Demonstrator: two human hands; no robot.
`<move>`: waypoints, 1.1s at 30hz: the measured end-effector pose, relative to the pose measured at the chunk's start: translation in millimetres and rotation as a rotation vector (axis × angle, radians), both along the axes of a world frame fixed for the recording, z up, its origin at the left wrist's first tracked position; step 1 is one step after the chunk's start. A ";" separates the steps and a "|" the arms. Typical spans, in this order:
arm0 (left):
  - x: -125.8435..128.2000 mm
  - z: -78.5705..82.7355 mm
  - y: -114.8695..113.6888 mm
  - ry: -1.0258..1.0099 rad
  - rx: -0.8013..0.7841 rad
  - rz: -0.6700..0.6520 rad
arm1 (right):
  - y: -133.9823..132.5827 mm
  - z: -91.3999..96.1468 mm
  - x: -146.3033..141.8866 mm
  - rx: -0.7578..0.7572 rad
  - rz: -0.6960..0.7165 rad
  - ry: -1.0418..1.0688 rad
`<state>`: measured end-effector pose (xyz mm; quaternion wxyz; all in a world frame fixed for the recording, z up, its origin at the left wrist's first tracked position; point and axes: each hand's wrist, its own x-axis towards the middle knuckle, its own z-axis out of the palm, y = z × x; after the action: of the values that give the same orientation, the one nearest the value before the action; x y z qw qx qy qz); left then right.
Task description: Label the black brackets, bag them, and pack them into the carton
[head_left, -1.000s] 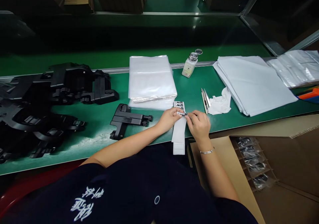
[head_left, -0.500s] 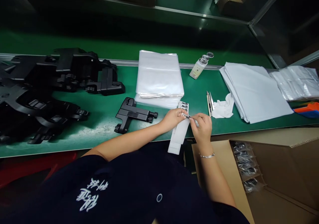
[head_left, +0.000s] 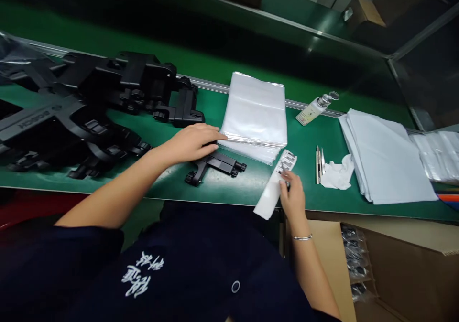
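Note:
My left hand is open, its fingers stretched out over a black plastic bracket and partly hiding it. The fingertips reach the near left edge of a stack of clear plastic bags; whether they touch it I cannot tell. My right hand is closed at the right side of a white label strip with black printed labels at its far end. A thin metallic tool shows at its fingertips, mostly hidden, its kind unclear. The strip hangs slightly past the table's front edge.
Large black plastic assemblies crowd the left. A dispenser bottle stands behind. Right of the strip lie a cutter, a pointed metal tool, crumpled tissue and white sheets. An open carton stands below.
My left hand has left the label strip and moved left onto the black bracket, its fingers now stretched out. My right hand stays by the strip. The view has shifted and turned.

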<state>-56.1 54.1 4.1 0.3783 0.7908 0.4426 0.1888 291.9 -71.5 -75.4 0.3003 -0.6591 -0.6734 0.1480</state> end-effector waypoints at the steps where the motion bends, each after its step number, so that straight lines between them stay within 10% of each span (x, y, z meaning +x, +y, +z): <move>1: -14.9 -9.3 5.7 0.025 0.000 -0.010 | 4.3 -0.4 5.4 0.016 -0.067 0.019; 7: -2.9 -61.1 -37.3 -0.061 -0.030 0.239 | 29.5 37.8 -30.2 0.236 -0.191 0.238; 14: 30.6 -64.4 -58.8 -0.166 0.013 0.302 | 63.3 53.5 -126.7 -0.317 0.140 0.471; 33: 28.3 -64.8 -55.4 -0.172 0.016 0.290 | 69.7 52.3 -122.3 -0.372 0.165 0.440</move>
<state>-27.8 -1.3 -60.7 0.3773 0.7025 0.5166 0.3118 169.6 -1.9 -23.1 0.2998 -0.5980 -0.6048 0.4321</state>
